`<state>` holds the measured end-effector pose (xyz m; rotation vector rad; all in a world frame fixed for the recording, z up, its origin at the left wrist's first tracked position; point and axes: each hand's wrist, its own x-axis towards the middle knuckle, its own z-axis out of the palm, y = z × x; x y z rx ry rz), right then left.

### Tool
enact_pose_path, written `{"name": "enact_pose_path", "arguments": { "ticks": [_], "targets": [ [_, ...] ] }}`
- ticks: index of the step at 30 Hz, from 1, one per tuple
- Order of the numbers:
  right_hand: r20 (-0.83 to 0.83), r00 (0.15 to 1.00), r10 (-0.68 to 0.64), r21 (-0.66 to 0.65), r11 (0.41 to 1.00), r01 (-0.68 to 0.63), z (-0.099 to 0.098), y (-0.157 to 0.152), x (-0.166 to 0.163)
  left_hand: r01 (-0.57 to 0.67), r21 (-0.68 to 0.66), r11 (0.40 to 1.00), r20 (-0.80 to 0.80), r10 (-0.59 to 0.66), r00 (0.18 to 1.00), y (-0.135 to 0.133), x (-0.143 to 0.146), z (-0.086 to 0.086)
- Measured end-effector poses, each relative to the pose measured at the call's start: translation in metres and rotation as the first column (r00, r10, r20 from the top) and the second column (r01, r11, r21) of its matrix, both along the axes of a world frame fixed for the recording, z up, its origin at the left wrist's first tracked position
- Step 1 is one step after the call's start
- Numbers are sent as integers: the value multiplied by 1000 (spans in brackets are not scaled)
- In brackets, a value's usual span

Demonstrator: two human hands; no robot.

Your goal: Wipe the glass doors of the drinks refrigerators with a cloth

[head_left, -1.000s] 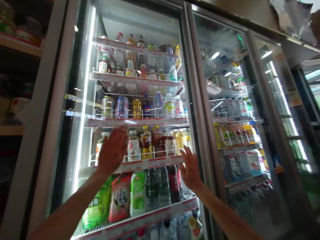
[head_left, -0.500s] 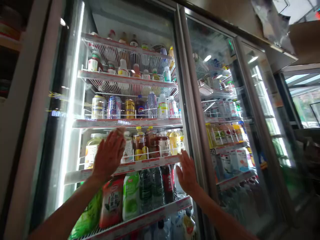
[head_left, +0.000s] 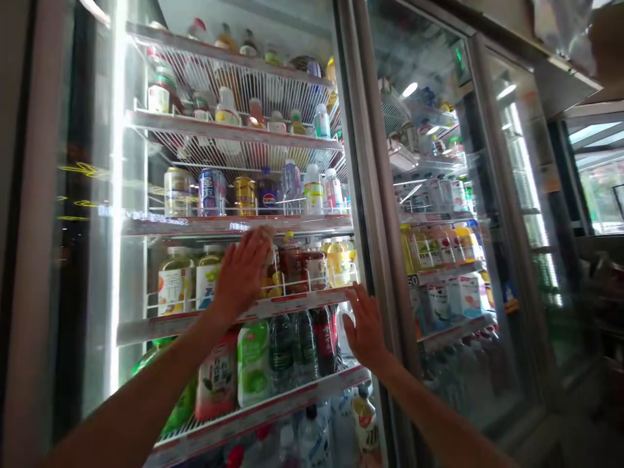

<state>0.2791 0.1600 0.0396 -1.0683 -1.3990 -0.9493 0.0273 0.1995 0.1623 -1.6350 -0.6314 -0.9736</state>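
My left hand (head_left: 244, 273) lies against the glass door (head_left: 287, 19) of a lit drinks cooler, fingers stretched upward and close together. A small pale cloth (head_left: 266, 238) peeks out past its fingertips, pressed to the glass; most of it is hidden under the hand. To the right, my right hand (head_left: 364, 325) rests on the same pane near the metal door frame (head_left: 375, 195), fingers apart and holding nothing. Behind the glass, juice bottles (head_left: 175, 279) and tea bottles (head_left: 293, 263) stand on the shelf level with my hands.
Cans (head_left: 212, 192) fill the shelf above, and large bottles (head_left: 253, 364) stand on the one below. A second glass door (head_left: 439, 312) with more drinks adjoins on the right. A bright light strip (head_left: 117, 195) runs down the left side.
My left hand has slid right and slightly up across the glass with the cloth. My right hand stays at nearly the same place. The view has shifted slightly.
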Motion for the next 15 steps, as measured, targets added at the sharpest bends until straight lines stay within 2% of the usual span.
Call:
{"name": "enact_pose_path", "arguments": {
  "ticks": [1,2,4,6,7,8,10,12,13,15],
  "targets": [
    [9,1000,6,-10,1000,-6,-1,-1,-1,-4,-9,1000,43,4,999,0,-1,-5],
    [17,1000,13,-24,1000,-12,-2,-3,-3,1,-18,1000,2,-1,1000,0,0,-17],
    [29,999,21,-50,999,-20,-5,-6,-6,32,-35,999,-268,-40,963,-2,6,-50],
    [35,999,18,-65,998,-16,-8,-8,-6,53,-48,997,-475,-70,877,-6,12,-73],
    [35,999,13,-73,997,-11,-10,-9,-5,62,-47,997,-488,-77,869,-7,14,-75],
    [36,999,7,-79,997,-4,-12,-10,-2,70,-44,997,-434,-82,897,-7,15,-72],
    [37,999,-11,-88,996,14,-16,-14,5,80,-34,996,-182,-85,980,-6,16,-59],
    [52,998,-25,-99,995,30,-22,-18,12,85,-41,996,4,-85,996,-3,20,-54],
    [68,997,-31,-105,994,38,-25,-20,16,91,-48,995,-9,-92,996,-2,24,-59],
    [110,993,-39,-119,992,52,-33,-25,23,111,-60,992,-203,-120,972,-2,36,-78]
  ]
}}
